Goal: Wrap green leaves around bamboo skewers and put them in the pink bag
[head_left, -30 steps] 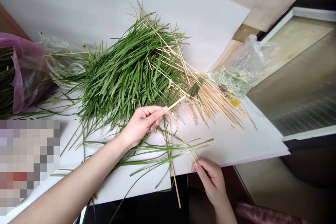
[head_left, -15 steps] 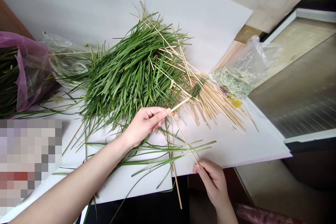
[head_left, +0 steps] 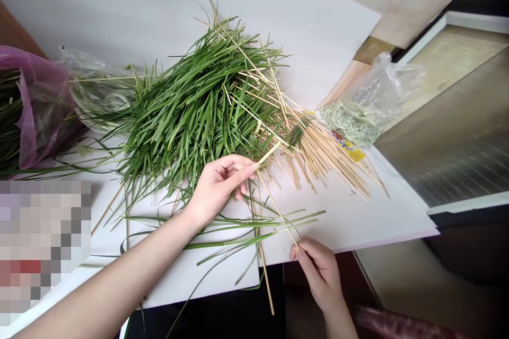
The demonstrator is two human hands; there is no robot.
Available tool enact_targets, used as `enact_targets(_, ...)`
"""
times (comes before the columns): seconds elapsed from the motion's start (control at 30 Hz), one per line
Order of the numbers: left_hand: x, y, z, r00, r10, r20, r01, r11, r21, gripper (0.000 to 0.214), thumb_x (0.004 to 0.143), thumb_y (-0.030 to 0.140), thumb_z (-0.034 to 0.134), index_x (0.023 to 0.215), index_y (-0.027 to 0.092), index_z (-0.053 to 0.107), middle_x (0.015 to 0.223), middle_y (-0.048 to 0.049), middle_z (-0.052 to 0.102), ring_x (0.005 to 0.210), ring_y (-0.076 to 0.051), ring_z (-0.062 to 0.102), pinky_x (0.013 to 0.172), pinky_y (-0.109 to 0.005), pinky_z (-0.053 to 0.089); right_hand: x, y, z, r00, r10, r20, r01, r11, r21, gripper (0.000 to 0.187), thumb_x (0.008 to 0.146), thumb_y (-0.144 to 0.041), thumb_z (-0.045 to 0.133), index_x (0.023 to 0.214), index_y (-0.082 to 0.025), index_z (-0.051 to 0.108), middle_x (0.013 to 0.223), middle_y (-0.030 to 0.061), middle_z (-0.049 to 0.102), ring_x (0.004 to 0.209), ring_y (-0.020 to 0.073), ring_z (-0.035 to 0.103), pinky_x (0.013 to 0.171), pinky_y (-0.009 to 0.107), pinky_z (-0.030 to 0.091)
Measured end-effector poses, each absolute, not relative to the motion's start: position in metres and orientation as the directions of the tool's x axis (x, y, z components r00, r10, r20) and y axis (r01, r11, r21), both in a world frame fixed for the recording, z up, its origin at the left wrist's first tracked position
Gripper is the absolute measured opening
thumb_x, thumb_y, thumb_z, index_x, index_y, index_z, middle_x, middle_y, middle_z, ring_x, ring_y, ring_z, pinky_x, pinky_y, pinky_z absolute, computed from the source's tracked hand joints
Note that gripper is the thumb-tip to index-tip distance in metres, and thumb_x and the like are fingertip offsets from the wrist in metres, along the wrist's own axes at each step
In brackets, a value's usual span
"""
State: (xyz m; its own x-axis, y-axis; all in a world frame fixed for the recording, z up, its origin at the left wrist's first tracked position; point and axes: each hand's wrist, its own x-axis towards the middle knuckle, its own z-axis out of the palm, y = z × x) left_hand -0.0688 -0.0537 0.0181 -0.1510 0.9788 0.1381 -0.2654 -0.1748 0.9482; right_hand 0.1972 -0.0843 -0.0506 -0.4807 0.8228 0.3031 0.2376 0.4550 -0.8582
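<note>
Between my two hands a thin bamboo skewer (head_left: pixel 276 206) runs at a slant. My left hand (head_left: pixel 222 185) pinches a pale yellow-green chive stalk (head_left: pixel 270 152) at the skewer's upper end; the stalk sticks out past thumb and forefinger. Lower down, my right hand (head_left: pixel 320 273) closes thumb and finger on the skewer's other end. A few loose chive leaves (head_left: pixel 238 243) lie beneath the hands, along with another skewer (head_left: pixel 265 280) that overhangs the table edge. Behind my left hand is a big heap of green chives (head_left: pixel 191 106).
Many bamboo skewers (head_left: pixel 330 153) fan out right of the heap. Beyond them sits a clear bag of pale green strips (head_left: pixel 353 119). At left are a clear plastic bag (head_left: pixel 101 90) and a purple bag (head_left: pixel 37 116) with greens. White board (head_left: pixel 382 222) covers the table.
My left fingers have shifted slightly along the chive stalk, the thumb now straighter. The right hand keeps its hold on the skewer, and the view has drifted a little.
</note>
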Motion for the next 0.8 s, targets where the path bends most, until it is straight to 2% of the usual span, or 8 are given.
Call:
enact_targets(0.2, -0.070, -0.054, 0.017, -0.188, 0.975, 0.119, -0.259, -0.166, 0.952, 0.024, 0.079, 0.035, 0.081, 0.078, 0.013, 0.071, 0.070, -0.0011, 0.068, 0.049, -0.006, 0.052, 0.041, -0.016, 0.041, 0.197, -0.085, -0.051, -0.484, 0.824, 0.296, 0.229, 0.446, -0.865, 0.032, 0.105, -0.023, 0.047, 0.075, -0.021, 0.057, 0.066, -0.0005, 0.052, 0.060, 0.0195, 0.051, 0.058, 0.029, 0.035)
enact_targets(0.47, -0.074, -0.052, 0.019, -0.123, 0.990, 0.072, -0.289, -0.105, 0.951, 0.025, 0.077, 0.036, 0.082, 0.076, 0.013, 0.072, 0.067, -0.0007, 0.067, 0.046, -0.004, 0.048, 0.040, -0.015, 0.039, 0.198, -0.084, -0.051, -0.490, 0.815, 0.310, 0.225, 0.462, -0.858, 0.032, 0.105, -0.021, 0.047, 0.075, -0.021, 0.057, 0.066, -0.0014, 0.052, 0.060, 0.0180, 0.050, 0.058, 0.028, 0.034)
enact_targets(0.8, -0.064, -0.057, 0.008, 0.069, 0.997, 0.044, -0.145, -0.034, 0.989, 0.024, 0.078, 0.035, 0.080, 0.079, 0.013, 0.072, 0.065, 0.0001, 0.066, 0.047, -0.005, 0.049, 0.044, -0.016, 0.038, 0.198, -0.084, -0.052, -0.489, 0.813, 0.316, 0.217, 0.464, -0.859, 0.032, 0.105, -0.021, 0.046, 0.075, -0.021, 0.057, 0.066, -0.0012, 0.053, 0.060, 0.0181, 0.050, 0.058, 0.028, 0.036)
